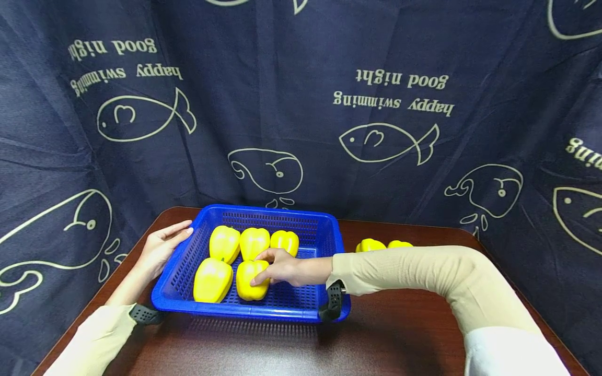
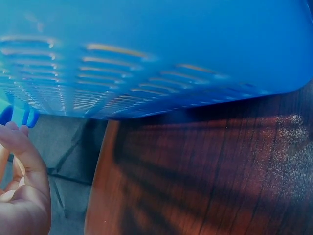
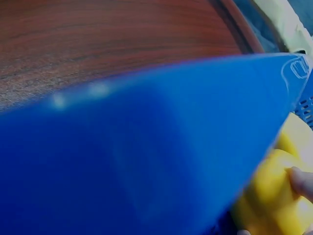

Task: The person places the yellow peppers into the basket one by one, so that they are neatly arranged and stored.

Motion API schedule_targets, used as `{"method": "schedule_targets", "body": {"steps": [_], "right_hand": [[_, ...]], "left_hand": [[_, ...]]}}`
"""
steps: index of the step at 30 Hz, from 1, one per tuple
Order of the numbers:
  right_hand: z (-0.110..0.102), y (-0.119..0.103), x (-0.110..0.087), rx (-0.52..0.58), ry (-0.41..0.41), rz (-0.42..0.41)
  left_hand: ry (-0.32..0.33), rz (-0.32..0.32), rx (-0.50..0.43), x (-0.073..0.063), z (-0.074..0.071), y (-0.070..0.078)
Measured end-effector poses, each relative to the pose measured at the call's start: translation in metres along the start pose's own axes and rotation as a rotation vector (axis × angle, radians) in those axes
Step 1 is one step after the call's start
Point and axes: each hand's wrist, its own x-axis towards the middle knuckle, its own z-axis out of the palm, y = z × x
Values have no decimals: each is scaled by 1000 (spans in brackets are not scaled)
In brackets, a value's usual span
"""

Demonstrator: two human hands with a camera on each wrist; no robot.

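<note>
A blue plastic basket (image 1: 301, 313) with slotted walls stands on the table, several yellow bell peppers inside it. My right hand (image 1: 284, 266) reaches over the basket's right side and grips the front middle yellow bell pepper (image 1: 251, 282) between thumb and fingers. In the right wrist view, the basket's rim (image 3: 146, 132) covers much of the scene, and the thumb presses on the pepper (image 3: 269, 191). At the basket's left end, my left hand (image 1: 160, 248) holds the rim. The left wrist view shows its curled fingers (image 2: 29, 166) beside the basket's outer wall (image 2: 195, 39).
Behind the right forearm, two more yellow bell peppers (image 1: 370, 245) lie on the dark wooden table (image 1: 400, 313), partly hidden by the sleeve. A navy cloth (image 1: 301, 104) with fish drawings hangs around the table's back and sides.
</note>
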Motion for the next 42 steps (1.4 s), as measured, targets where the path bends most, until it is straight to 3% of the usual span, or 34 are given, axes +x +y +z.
{"method": "schedule_targets", "body": {"steps": [4,11,16,23,34,42], "right_hand": [[0,-1,1,-2,-4,8],[1,-3,1,-55,20,-3],[0,-4,1,-35,45,0],[-1,-9,-1,21,15,16],[1,-7,-3,-15,-18,33],[0,-8,-3,-63,-9,23]], "left_hand": [[3,-10,37,1,0,1],[2,-10,-3,1,1,1],[1,-8,21,0,1,1],[8,2,39,0,1,2],[24,7,71,-2,2,2],[20,15,43,-2,1,0]]}}
